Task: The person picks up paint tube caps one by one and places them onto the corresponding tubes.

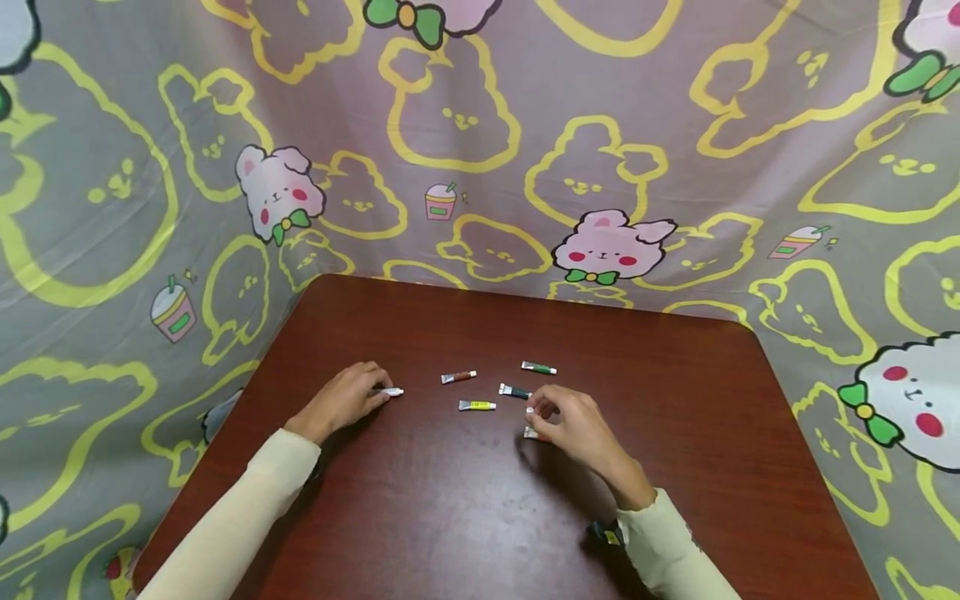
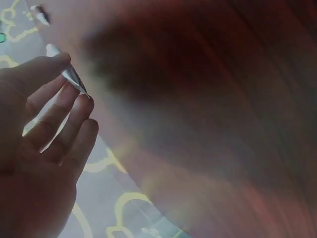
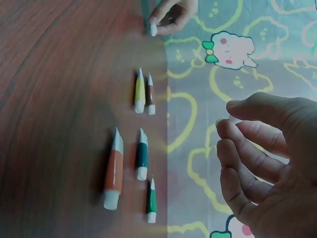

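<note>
My left hand pinches a small white paint tube by its body, close over the table's left side. In the left wrist view, the thumb lies across this silvery-white tube. The thumb and forefinger of my right hand pinch a small white piece, mostly hidden by the fingertips. Below that hand lies an orange paint tube, partly covered in the head view. Just beyond is a dark teal tube. A yellow tube, a brown tube and a green tube lie around them.
The tubes lie on a dark reddish-brown wooden table with rounded far corners. A cloth printed with cartoon rabbits hangs round its back and sides. Something dark is at the right wrist, under the cuff.
</note>
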`<control>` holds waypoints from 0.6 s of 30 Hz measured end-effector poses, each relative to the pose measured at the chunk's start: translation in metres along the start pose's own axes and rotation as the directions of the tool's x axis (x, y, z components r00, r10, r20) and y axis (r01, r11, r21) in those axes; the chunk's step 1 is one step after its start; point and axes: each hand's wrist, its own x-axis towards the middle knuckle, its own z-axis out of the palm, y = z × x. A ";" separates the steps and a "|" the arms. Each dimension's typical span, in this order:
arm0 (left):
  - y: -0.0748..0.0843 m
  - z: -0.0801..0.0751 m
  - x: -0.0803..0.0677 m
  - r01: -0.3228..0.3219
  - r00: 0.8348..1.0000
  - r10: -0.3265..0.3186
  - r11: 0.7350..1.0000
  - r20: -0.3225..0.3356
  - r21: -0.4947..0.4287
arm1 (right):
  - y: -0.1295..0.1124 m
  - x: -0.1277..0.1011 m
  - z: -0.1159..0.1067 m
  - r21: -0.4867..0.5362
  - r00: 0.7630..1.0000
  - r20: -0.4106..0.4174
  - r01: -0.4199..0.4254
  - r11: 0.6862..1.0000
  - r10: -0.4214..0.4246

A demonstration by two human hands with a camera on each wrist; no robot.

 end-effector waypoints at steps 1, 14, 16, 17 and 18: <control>0.003 -0.001 0.001 0.002 1.000 -0.002 1.000 -0.006 0.002 | 0.000 -0.001 -0.002 0.001 1.000 -0.002 -0.005 1.000 0.005; 0.089 -0.006 0.011 -0.151 0.985 0.150 0.989 -0.080 -0.005 | -0.003 -0.019 -0.015 -0.064 0.997 -0.081 -0.007 0.998 0.002; 0.101 -0.004 0.011 -0.194 0.976 0.193 0.981 -0.103 0.001 | -0.003 -0.023 -0.016 -0.084 0.996 -0.093 -0.011 0.996 0.003; 0.107 -0.003 0.011 -0.212 0.971 0.211 0.977 -0.112 0.005 | -0.002 -0.025 -0.015 -0.092 0.995 -0.099 -0.009 0.996 0.000; 0.113 -0.002 0.011 -0.231 0.966 0.230 0.973 -0.120 0.007 | -0.002 -0.027 -0.015 -0.099 0.994 -0.105 -0.005 0.995 -0.005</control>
